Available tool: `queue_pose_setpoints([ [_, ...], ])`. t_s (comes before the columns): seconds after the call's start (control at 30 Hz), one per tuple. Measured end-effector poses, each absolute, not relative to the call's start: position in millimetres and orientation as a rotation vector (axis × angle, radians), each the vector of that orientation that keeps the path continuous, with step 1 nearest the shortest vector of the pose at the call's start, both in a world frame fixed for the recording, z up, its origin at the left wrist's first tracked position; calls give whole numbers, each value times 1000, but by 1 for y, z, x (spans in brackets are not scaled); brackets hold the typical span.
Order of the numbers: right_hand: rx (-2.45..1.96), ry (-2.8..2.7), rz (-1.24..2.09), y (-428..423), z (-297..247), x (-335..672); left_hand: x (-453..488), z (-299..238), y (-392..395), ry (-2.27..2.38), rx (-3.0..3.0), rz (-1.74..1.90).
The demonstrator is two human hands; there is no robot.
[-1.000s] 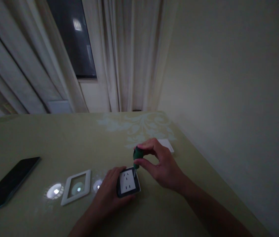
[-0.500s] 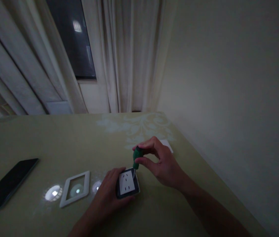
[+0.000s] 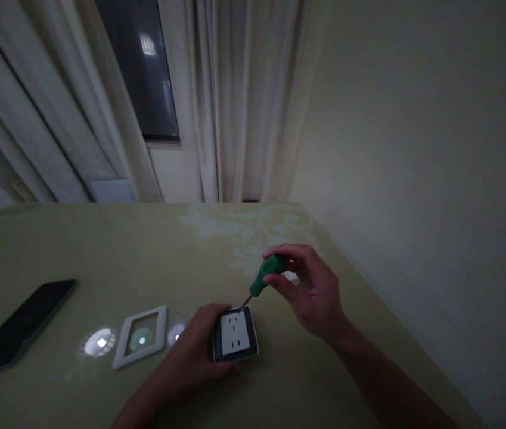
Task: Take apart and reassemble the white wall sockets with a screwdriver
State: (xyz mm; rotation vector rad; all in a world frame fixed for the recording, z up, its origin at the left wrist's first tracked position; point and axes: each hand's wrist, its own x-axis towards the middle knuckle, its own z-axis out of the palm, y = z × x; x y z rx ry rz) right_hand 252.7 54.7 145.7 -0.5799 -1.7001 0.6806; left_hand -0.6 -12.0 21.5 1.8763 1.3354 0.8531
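Your work looks only partway done. The white-faced, dark-edged plastic socket [image 3: 235, 335] is in the lower middle of the view. The white, open, four-sided plastic cover [image 3: 161, 328] lies apart from it, to its left, on the pale green table [image 3: 101, 250], so the socket's dark edge is bare. I can't tell if there are any screws in it, or how tight they are.

Your left hand [image 3: 201, 342] wraps around the left side of the socket. Its fingers [image 3: 214, 310] curl along the top edge and its thumb lies along the bottom edge, closed enough to hold it. Your right hand [image 3: 313, 295] is up and to the right of the socket, with its fingers pinched on the green-handled metal screwdriver [image 3: 263, 277]. That leans down to the left. Its thin tip is by the socket's top edge, but I can't tell if it touches.
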Motion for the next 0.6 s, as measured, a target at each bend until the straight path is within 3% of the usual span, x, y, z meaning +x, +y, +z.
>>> queue_pose_setpoints([
  [0.6,-360,-1923,626,35,134,226,13,23,-14,1376,2020,872],
])
